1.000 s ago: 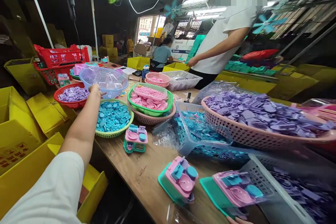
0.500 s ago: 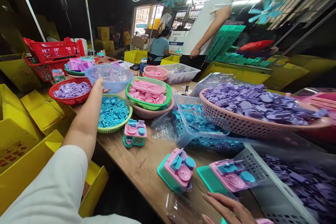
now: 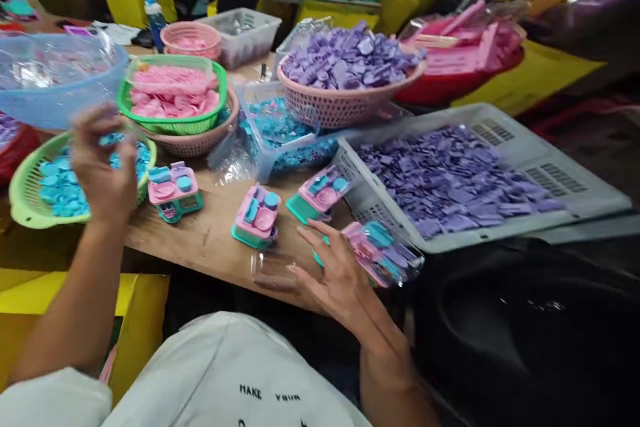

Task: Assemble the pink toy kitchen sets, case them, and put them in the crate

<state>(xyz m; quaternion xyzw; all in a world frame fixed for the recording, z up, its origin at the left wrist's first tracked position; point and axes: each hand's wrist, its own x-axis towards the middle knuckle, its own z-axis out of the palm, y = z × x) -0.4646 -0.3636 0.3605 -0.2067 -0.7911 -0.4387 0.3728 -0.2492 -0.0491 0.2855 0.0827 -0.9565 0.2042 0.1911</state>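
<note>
My left hand (image 3: pixel 103 170), blurred by motion, is raised over the light green basket (image 3: pixel 30 203) of blue parts. Its fingers are curled; what they hold, if anything, is smeared. My right hand (image 3: pixel 343 273) is open, fingers spread, low over the table's front edge. Its fingertips are near a clear plastic cover (image 3: pixel 273 271) and a toy kitchen set (image 3: pixel 320 193) with a pink top and green base. Two similar toy sets stand to the left: one toy set (image 3: pixel 256 217) mid-table, another toy set (image 3: pixel 175 191) by the basket. Right of my hand, partly hidden, lies a plastic-covered toy piece (image 3: pixel 383 250).
A blue basket (image 3: pixel 55 103) of clear plastic is at left. Behind stand a green basket (image 3: pixel 173 125) of pink parts, a clear bin (image 3: pixel 263 163) of blue parts and a pink basket (image 3: pixel 340 103) of purple parts. A grey crate (image 3: pixel 590 197) is at right. People stand beyond.
My left hand has drawn back from the blue basket toward me. The view has turned right and down, showing the grey crate fully. My right hand stays by the toy sets.
</note>
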